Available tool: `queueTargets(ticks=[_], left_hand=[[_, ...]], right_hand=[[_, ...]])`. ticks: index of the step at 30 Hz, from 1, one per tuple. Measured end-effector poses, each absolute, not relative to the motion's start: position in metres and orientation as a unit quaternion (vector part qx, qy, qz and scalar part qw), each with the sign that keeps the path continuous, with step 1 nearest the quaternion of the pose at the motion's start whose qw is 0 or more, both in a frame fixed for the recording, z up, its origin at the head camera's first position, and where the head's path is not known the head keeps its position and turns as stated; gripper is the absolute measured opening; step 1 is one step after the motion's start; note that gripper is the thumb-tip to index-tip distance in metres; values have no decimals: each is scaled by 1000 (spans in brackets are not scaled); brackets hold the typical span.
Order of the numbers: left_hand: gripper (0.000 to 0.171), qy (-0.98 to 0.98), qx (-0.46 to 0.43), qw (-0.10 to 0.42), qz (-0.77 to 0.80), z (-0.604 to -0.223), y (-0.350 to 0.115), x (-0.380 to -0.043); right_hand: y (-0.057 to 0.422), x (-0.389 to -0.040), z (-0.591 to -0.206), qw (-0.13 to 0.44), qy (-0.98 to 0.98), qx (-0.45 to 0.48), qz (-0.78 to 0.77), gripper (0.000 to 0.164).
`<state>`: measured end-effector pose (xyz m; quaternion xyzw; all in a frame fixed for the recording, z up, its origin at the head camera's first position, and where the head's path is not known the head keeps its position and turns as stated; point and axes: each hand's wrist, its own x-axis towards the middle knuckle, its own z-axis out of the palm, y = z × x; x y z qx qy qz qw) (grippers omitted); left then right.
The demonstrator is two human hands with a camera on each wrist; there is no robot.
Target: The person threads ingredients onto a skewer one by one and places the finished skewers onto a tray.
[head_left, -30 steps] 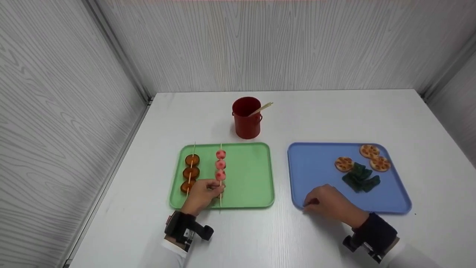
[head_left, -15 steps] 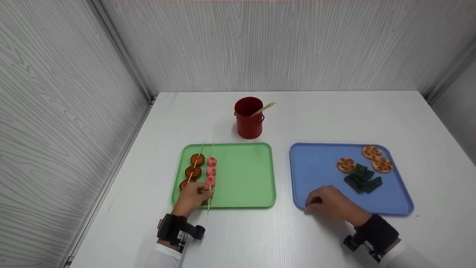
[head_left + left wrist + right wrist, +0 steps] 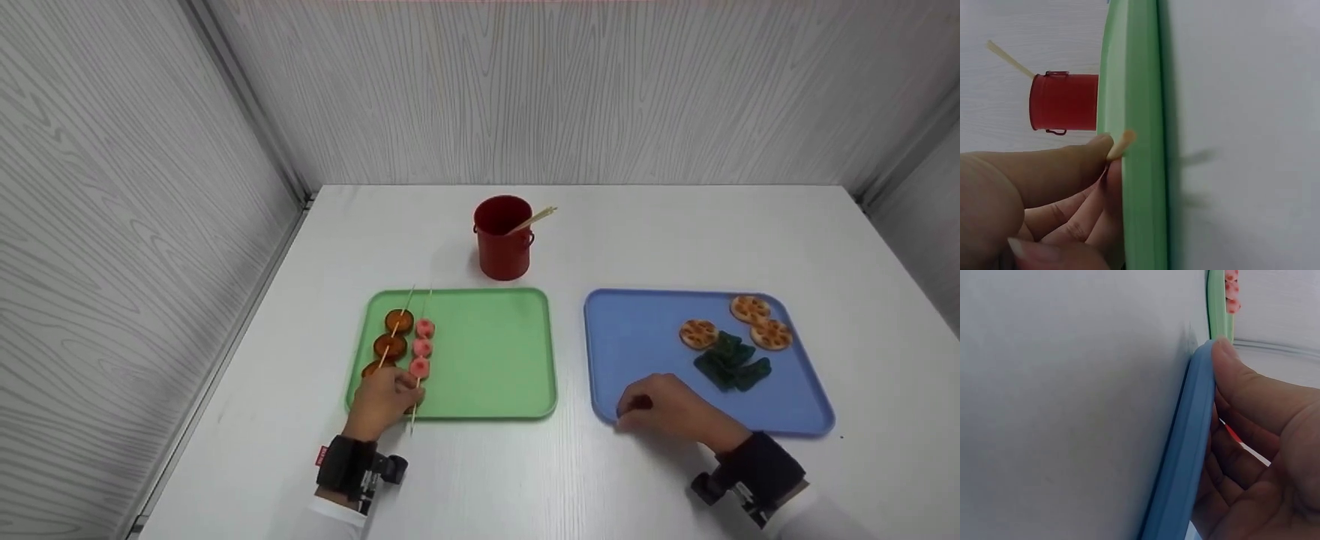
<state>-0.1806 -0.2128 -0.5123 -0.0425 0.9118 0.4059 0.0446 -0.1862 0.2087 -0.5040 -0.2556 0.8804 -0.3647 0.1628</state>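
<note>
My left hand pinches the lower end of a skewer of pink balls between thumb and fingers. In the left wrist view, the tip of the stick pokes out past the thumb at the rim of the green tray. Left of it in the tray lies a skewer of brown round slices, its lower end hidden by my hand. My right hand rests at the front left corner of the blue tray, its thumb touching the rim and its fingers loosely curled.
A red bucket with several thin sticks stands behind the green tray. Lotus root slices and dark green leaves lie in the right part of the blue tray. Grey wood-grain panels surround the white table.
My left hand has moved left with the skewer of pink balls, bringing it close beside the brown one, then drawn it slightly nearer. The brown skewer's stick leans more to the right. My right hand stays put.
</note>
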Motion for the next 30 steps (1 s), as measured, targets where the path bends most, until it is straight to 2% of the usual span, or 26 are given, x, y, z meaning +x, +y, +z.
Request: queueTargets(ticks=[12,16,21,30], left_hand=[[12,940,-18,-2,342,-504,-209,-180],[14,949,-12,-28,315,-493,-206,-181],[15,945,-5,-37,324,-477,-194,-188],[13,945,56,-127,296,-464,-164,-212]], right_hand=[[209,-184,-503,164,876,-250,-377,7],[210,-185,-502,166,877,-249,-376,8],[211,-186,-502,167,876,-251,-376,7],[210,-187,-504,176,868,-254,-389,8]])
